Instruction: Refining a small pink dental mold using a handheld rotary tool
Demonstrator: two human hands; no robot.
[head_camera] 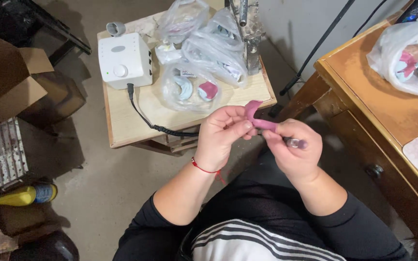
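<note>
Fingers of the left hand (pixel 223 133) are closed around the curved pink piece (pixel 257 118), pinched against the right hand (pixel 293 150), which is wrapped round a slim handpiece (pixel 296 142).

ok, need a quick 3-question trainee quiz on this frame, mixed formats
1. True or false: both hands grip the pink piece.
2. The white box sits on: A) floor B) small table C) desk.
3. What does the right hand hold besides the pink piece?

Key:
1. True; the left hand pinches it too.
2. B.
3. A slim tool, tip by the piece.
</note>
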